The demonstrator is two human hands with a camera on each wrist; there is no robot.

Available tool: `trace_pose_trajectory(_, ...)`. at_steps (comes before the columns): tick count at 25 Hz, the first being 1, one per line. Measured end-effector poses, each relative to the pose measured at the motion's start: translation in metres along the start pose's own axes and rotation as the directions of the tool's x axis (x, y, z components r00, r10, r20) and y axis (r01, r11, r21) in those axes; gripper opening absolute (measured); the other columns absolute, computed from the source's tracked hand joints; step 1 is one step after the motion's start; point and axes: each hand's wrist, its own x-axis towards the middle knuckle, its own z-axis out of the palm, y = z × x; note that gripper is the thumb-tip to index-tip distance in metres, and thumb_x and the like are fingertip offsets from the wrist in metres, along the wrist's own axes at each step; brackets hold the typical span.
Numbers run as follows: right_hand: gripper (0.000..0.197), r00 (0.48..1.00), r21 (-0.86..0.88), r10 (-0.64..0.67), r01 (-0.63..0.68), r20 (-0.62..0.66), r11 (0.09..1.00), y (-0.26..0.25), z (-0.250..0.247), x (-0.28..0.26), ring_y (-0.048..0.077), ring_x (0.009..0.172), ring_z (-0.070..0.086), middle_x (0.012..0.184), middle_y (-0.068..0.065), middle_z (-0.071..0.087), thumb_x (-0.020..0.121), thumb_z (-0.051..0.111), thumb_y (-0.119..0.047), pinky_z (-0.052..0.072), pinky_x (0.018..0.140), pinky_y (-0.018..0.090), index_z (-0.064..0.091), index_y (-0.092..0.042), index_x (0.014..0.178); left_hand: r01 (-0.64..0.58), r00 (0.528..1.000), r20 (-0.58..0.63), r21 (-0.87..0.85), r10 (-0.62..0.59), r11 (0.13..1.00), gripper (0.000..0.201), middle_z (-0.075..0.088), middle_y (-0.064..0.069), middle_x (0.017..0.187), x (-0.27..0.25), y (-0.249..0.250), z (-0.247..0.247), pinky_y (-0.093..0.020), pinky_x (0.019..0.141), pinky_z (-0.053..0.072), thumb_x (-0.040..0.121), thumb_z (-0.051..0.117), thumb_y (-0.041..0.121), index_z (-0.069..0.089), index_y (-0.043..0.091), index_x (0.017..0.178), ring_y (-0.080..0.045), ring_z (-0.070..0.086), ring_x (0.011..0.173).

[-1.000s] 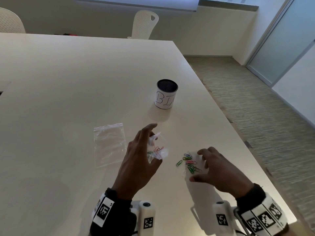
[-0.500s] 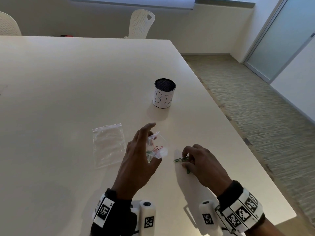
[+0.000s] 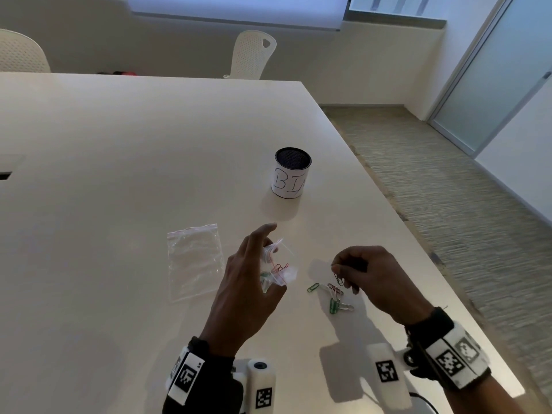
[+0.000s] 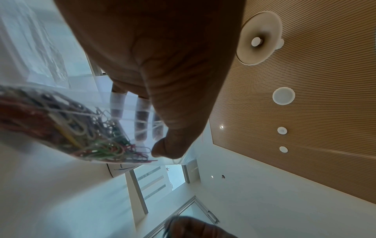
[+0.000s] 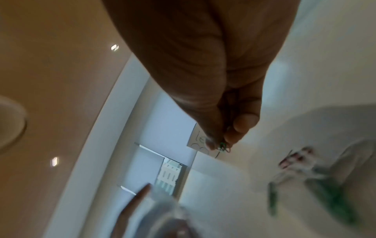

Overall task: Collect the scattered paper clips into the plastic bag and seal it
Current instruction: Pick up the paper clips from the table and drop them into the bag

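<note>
R hand (image 3: 369, 277) now raised w/ pinched clips (image 3: 338, 278); L hand (image 3: 249, 289) gripping bag (image 3: 276, 268); cup (image 3: 291, 173) "BI".

The only writing that can be read is on the white paper label (image 3: 289, 184) wrapped round the dark mesh cup (image 3: 292, 172) standing on the table (image 3: 119, 174): hand-drawn outlined capitals, "B" then "I", with what is probably a third letter turning out of sight round the side. In the right wrist view a corner of the same label (image 5: 196, 140) shows a few pen strokes, too blurred to read. The black-and-white square markers (image 3: 387, 371) on the wrist bands carry coded patterns, not letters.
</note>
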Motion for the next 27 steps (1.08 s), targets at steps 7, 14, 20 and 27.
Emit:
trace_pose_trajectory(7, 0.006, 0.988, 0.464, -0.118, 0.153, -0.103, 0.872, -0.056, 0.026, -0.009, 0.016, 0.057, 0.050, 0.077, 0.014, 0.073, 0.090, 0.074, -0.004, 0.045, 0.053, 0.022, 0.077, -0.006, 0.095, 0.003, 1.000, 0.028, 0.027, -0.004, 1.000, 0.087, 0.055, 0.006, 0.135, 0.000, 0.000, 0.002, -0.043, 0.092, 0.060, 0.084, 0.081, 0.029, 0.025, 0.045, 0.150, -0.019, 0.059, 0.116)
trace_pose_trajectory(14, 0.013, 0.916, -0.051, -0.380, 0.377, -0.129, 0.925, -0.063, 0.058, -0.008, 0.013, 0.081, 0.074, 0.093, -0.013, 0.080, 0.091, 0.076, -0.017, 0.061, 0.070, 0.031, 0.082, -0.025, 0.100, 0.009, 0.999, 0.031, 0.033, -0.010, 0.999, 0.089, 0.052, 0.006, 0.139, 0.001, 0.001, 0.000, -0.037, 0.095, 0.057, 0.085, 0.079, 0.024, 0.023, 0.044, 0.151, -0.018, 0.056, 0.119)
trace_pose_trajectory(20, 0.009, 0.900, -0.133, -0.385, 0.365, -0.204, 0.922, -0.059, 0.032, -0.005, 0.012, 0.074, 0.069, 0.089, -0.014, 0.076, 0.089, 0.079, -0.017, 0.056, 0.064, 0.022, 0.082, -0.025, 0.093, 0.005, 1.000, 0.023, 0.033, -0.006, 0.999, 0.088, 0.054, 0.006, 0.137, 0.001, -0.001, 0.001, -0.030, 0.096, 0.054, 0.084, 0.080, 0.027, 0.025, 0.041, 0.151, -0.018, 0.056, 0.122)
trace_pose_trajectory(27, 0.071, 0.980, -0.623, 0.045, 0.087, 0.193, 0.777, -0.012, -0.003, -0.012, 0.003, 0.090, 0.063, 0.116, -0.018, 0.055, 0.073, 0.086, -0.050, 0.056, 0.081, 0.026, 0.055, -0.038, 0.135, 0.001, 1.000, 0.011, 0.024, -0.001, 1.000, 0.087, 0.055, 0.012, 0.133, 0.000, 0.000, 0.000, -0.034, 0.094, 0.056, 0.084, 0.080, 0.027, 0.026, 0.045, 0.150, -0.017, 0.059, 0.116)
